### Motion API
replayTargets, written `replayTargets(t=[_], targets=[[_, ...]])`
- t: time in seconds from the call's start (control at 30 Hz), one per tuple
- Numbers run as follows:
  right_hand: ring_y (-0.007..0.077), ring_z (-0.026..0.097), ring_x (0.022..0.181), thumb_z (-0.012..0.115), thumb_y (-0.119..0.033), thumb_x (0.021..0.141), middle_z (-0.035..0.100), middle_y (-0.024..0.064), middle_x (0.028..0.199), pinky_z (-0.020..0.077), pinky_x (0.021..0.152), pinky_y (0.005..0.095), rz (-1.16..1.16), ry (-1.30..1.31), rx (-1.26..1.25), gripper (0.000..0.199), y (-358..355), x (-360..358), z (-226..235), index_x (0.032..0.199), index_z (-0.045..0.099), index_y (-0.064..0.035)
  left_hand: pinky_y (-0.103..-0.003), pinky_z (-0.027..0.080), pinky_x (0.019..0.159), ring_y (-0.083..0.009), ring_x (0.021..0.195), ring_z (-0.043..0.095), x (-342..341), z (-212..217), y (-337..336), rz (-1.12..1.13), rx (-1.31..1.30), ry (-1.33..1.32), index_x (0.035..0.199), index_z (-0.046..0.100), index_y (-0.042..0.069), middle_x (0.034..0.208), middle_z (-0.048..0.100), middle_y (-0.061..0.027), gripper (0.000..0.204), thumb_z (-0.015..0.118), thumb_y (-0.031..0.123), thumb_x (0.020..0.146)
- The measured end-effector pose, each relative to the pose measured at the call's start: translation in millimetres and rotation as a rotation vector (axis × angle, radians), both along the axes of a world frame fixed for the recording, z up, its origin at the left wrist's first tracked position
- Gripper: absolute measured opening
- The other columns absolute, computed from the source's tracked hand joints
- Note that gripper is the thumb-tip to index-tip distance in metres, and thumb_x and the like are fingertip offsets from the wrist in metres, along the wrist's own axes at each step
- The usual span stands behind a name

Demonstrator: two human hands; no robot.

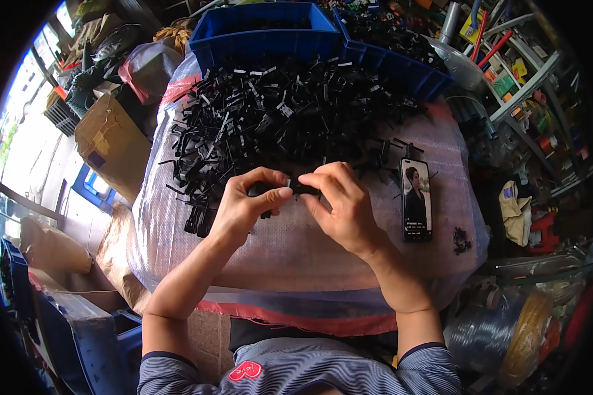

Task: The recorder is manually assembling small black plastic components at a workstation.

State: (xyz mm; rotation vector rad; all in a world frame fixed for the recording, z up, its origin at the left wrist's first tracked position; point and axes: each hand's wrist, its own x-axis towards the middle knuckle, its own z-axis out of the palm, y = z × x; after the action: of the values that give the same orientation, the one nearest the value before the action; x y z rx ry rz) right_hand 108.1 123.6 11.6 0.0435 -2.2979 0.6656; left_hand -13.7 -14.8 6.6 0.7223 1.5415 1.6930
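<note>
My left hand pinches a small black plastic part between thumb and fingers, just in front of the pile. Close beside it, my right hand is closed around the end of a black plastic piece. Whether the two hands hold one part or two joined ones I cannot tell, as the fingers cover most of it. Beyond both hands spreads a large heap of black plastic parts, small and clip-like with thin arms, lying on a woven plastic sheet.
Two blue bins stand behind the heap; the right one holds more black parts. A phone lies right of my hands, near a small black cluster. Cardboard stands left; a metal rack stands right.
</note>
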Motion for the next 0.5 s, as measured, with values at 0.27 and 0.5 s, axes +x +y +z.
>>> replayTargets(t=[0.27,0.5], targets=[[0.0159,0.056,0.082,0.066,-0.01,0.079,0.049,0.0154,0.122,0.0484,0.071,0.0255,-0.005,0.121,-0.125,0.04,-6.9,-1.6,1.5,0.116,0.053,-0.0003,-0.021,0.039,0.055,-0.0065,0.057,0.05,-4.3,-5.4,-1.1,0.002,0.032,-0.105,0.084,0.061,0.0,0.067,0.056,-0.0001,0.019,0.071,0.013,0.074],[0.0094,0.056,0.081,0.058,-0.008,0.086,0.059,0.0054,0.092,0.0447,0.068,0.0206,0.102,0.043,-0.53,0.019,-3.5,1.0,2.0,0.105,0.059,-0.0031,-0.019,0.038,0.059,-0.0047,0.064,0.05,1.8,-2.7,-2.2,0.025,0.037,0.067,0.083,0.062,0.003,0.07,0.056,0.0019,0.016,0.071,0.011,0.074]])
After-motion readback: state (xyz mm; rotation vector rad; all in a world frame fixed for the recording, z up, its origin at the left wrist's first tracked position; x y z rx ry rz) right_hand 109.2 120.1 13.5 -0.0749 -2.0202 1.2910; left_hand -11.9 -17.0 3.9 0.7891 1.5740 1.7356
